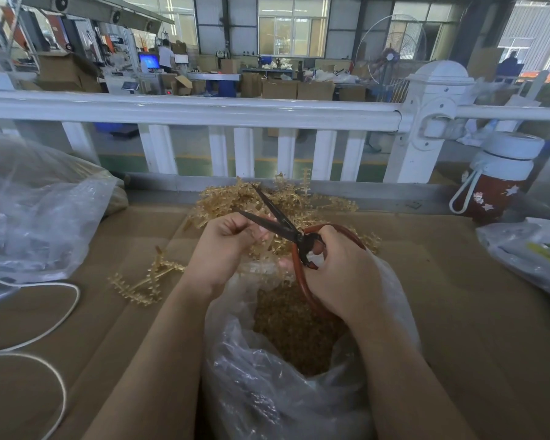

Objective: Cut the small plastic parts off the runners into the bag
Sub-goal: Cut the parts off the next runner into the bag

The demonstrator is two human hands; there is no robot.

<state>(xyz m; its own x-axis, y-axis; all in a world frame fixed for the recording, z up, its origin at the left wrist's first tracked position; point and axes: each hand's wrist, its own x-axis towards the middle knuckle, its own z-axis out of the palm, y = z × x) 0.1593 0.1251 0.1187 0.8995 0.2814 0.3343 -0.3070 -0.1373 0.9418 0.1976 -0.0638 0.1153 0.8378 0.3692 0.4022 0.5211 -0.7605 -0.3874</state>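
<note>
A heap of amber plastic runners (315,204) with small parts lies on the cardboard-covered table beyond my hands. My left hand (223,246) pinches a runner piece (267,246) above the mouth of a clear plastic bag (267,385), which holds many cut amber parts (292,328). My right hand (340,274) grips the red-brown handles of black scissors (280,220). The blades are spread apart and point up and left, beside the fingers of my left hand. Several loose runners (146,277) lie to the left.
A large crumpled clear bag (35,211) sits at the left, with a white cord (48,331) looped in front of it. A red-and-white bottle (496,179) stands at the right, near another plastic bag (527,249). A white railing (204,112) runs behind the table.
</note>
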